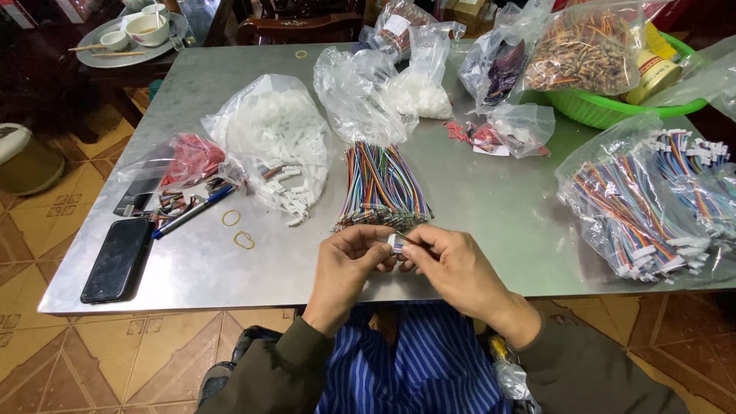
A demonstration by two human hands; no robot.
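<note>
So, closest to the camera both hands meet at the near edge of the steel worktop [491, 207]; the left hand [349, 264] is curled with its fingertips pinching a small white connector [394, 243], and the right hand [452, 264] pinches the same piece from the other side, along with a thin wire end; the connector sits right between the two thumbs, just above the worktop edge. Just beyond the hands lies a bundle of rainbow-coloured wires [381, 186] spilling out of a clear bag; to its left are two rubber bands [238, 230], a blue pen [192, 212] and a black phone [117, 259]; a bag of white plastic housings [272, 142] sits behind those, touching a bag of red parts [192, 159]. Off to the right there's a big bag of finished wire harnesses [644, 207]; at the far edge, a green basket [606, 111] holding more bags.
</note>
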